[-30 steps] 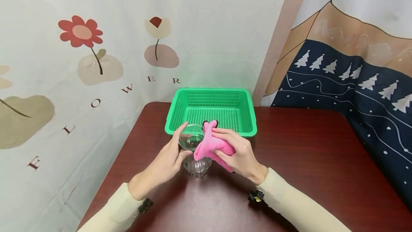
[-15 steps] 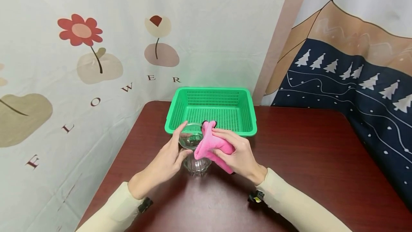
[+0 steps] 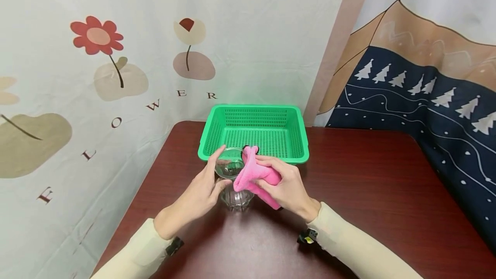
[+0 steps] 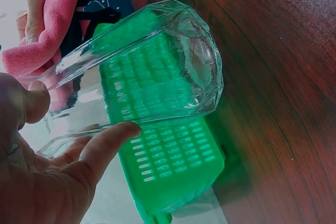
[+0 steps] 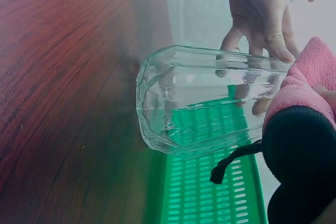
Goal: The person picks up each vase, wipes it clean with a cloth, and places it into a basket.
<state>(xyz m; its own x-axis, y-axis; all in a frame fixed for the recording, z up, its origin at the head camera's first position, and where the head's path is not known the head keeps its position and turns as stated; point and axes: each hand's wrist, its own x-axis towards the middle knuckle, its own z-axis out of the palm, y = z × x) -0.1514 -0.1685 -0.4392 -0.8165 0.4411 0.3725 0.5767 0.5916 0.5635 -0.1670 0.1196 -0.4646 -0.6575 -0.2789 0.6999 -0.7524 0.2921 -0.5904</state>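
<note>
A tall clear glass vase point(image 3: 237, 201) with a faceted base stands on the table, mouth up. My left hand point(image 3: 195, 197) grips it near the rim, thumb on the near side and fingers around the left. The left wrist view shows a fingertip against the glass point(image 4: 157, 72). At the right of the rim, my right hand point(image 3: 288, 186) pinches a folded pink cloth point(image 3: 252, 173). The cloth covers part of the vase's mouth and side. Black edging and a dark cord point(image 5: 231, 162) hang by the cloth point(image 5: 299, 87) in the right wrist view.
Behind the vase sits a green plastic basket point(image 3: 203, 143) with slotted walls, near the back edge of the dark red-brown table point(image 3: 372, 193). Printed curtains point(image 3: 255, 33) hang close behind and along the left side.
The right hand and the upper end of the pink cloth have shifted very slightly left. The left hand and the vase stay in place.
</note>
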